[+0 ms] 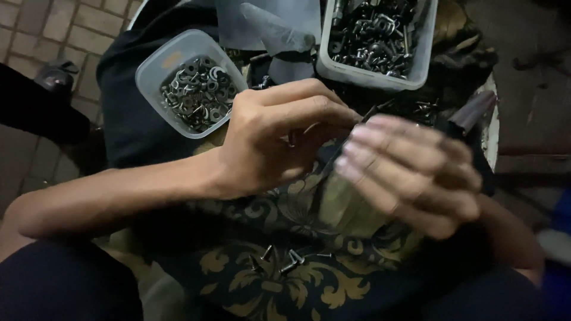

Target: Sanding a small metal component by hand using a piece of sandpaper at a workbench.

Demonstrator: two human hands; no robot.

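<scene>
My left hand point(279, 134) is curled, its fingertips pinched around a small dark metal part, probably a bolt, near the middle of the view. My right hand point(410, 172) is blurred and meets the left at the fingertips; whether it grips the same part I cannot tell. Both hands hover above a dark cloth with gold floral pattern point(285, 279) spread over my lap. Several small dark bolts point(285, 258) lie loose on that cloth below the hands.
A translucent tub of metal washers point(196, 92) sits at upper left. A rectangular bin of dark bolts and fittings point(375, 35) stands at the top right. A dark glove point(276, 30) lies between them. Brick paving point(53, 30) shows at far left.
</scene>
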